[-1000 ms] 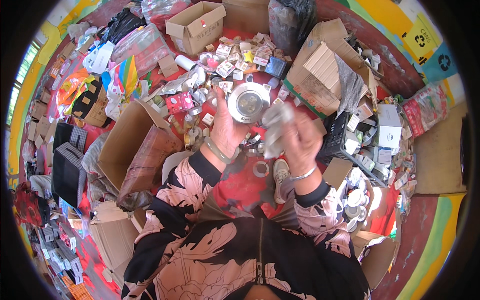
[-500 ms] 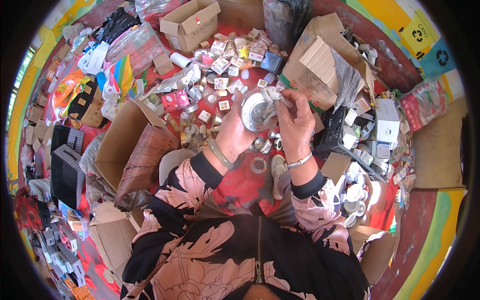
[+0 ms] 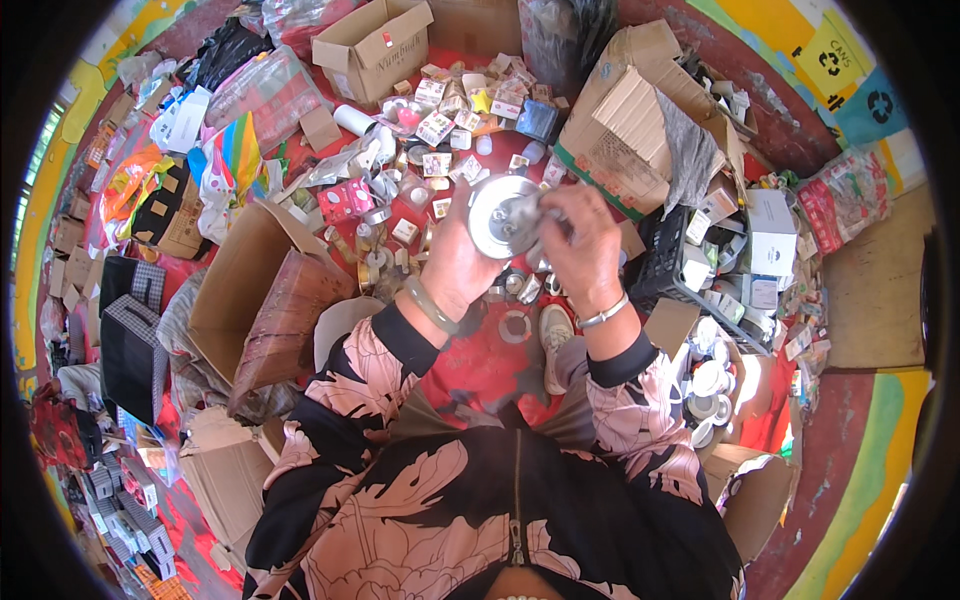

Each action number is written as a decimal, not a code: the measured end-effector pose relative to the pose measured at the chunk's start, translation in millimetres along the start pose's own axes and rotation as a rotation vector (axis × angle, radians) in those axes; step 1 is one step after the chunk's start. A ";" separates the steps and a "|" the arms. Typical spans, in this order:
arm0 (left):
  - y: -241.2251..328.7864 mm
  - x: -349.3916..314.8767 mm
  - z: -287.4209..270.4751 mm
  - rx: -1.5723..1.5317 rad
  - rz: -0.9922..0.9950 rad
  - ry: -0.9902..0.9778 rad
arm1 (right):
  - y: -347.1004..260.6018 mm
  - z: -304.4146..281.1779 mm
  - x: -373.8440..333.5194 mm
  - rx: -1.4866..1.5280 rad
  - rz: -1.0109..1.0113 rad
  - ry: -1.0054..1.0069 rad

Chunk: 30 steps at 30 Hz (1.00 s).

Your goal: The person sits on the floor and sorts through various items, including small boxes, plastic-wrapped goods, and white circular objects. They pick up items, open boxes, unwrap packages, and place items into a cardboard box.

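In the middle of the view my left hand (image 3: 458,262) grips a round, silver metal piece (image 3: 490,222), like a shallow lid with a bright rim. Its face is turned up toward me. My right hand (image 3: 585,245) is closed at the piece's right side, fingers curled inward. Between those fingers is a crumpled whitish scrap (image 3: 528,207), cloth or thin film, lying against the disc; motion blurs it. The left hand's fingertips are hidden behind the disc. Below the hands, small round metal and glass pieces (image 3: 515,283) lie on the red floor.
Small printed boxes (image 3: 436,128) are heaped ahead. An open carton (image 3: 375,50) stands behind them, a torn carton (image 3: 630,120) to the right. A black crate (image 3: 665,255) holds white boxes. At left leans an open cardboard box (image 3: 245,280). A carton of white round parts (image 3: 708,385) sits right.
The disc has shifted slightly left and tilted. My right hand has moved down and inward across its face, carrying the whitish scrap from the upper edge toward the middle.
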<state>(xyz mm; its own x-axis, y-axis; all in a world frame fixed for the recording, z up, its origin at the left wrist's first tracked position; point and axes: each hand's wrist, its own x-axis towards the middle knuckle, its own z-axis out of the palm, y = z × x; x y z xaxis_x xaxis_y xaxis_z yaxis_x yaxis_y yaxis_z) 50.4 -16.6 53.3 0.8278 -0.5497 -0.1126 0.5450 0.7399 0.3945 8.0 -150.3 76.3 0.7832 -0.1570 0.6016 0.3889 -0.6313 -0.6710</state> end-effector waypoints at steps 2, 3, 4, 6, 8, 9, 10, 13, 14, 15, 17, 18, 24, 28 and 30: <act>-8.3 -0.3 -4.3 -0.029 -0.058 0.034 | -4.5 5.7 6.4 0.007 -0.038 0.077; -11.5 -5.0 -4.3 -0.041 -0.105 0.082 | -5.4 12.5 7.1 0.006 -0.095 0.093; -15.4 -2.7 -13.4 -0.104 -0.104 0.014 | -7.9 16.9 6.5 -0.002 -0.153 0.112; -14.9 2.7 -27.4 -0.222 -0.096 -0.117 | -14.7 24.8 -5.0 0.057 -0.189 -0.059; -1.7 -1.2 -22.6 0.008 -0.009 0.102 | -17.0 18.6 -12.5 0.036 -0.165 -0.355; 4.1 1.5 -18.8 0.040 0.032 0.132 | -12.3 17.9 -12.3 0.001 -0.223 -0.326; 8.3 3.7 -9.7 0.065 0.062 0.160 | -5.8 9.1 -6.7 -0.034 -0.275 -0.314; 1.9 0.9 -5.5 0.011 -0.001 0.006 | 4.2 1.6 -0.1 -0.160 -0.008 -0.094; -4.4 1.1 -10.7 0.013 -0.007 -0.026 | 2.8 5.0 -1.3 -0.129 -0.040 -0.055; -9.4 1.9 -14.2 -0.043 -0.064 0.032 | -0.4 12.2 -0.9 -0.095 -0.077 -0.015; -17.3 0.0 -22.4 -0.085 -0.103 0.129 | -7.7 23.8 -3.2 -0.058 -0.282 -0.027; -14.6 1.2 -29.1 -0.146 -0.114 0.090 | -16.6 28.3 -11.1 -0.010 -0.230 -0.135; 6.6 2.8 -8.4 0.012 -0.023 0.016 | 14.1 -1.7 -1.3 -0.160 -0.188 -0.186; -14.5 1.1 -38.1 0.349 0.123 -0.119 | -5.9 14.3 -10.3 -0.053 -0.256 -0.169; -6.0 -11.4 -62.7 0.408 0.018 0.097 | -15.9 21.6 -27.8 0.012 -0.297 -0.287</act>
<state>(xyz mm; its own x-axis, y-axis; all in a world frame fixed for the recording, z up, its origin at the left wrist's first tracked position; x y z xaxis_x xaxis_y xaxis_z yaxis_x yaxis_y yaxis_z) 46.1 9.5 -4.9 0.8562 -0.4843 -0.1799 0.4485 0.5241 0.7240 -9.5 -119.5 60.8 0.7388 0.2501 0.6258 0.6228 -0.6081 -0.4922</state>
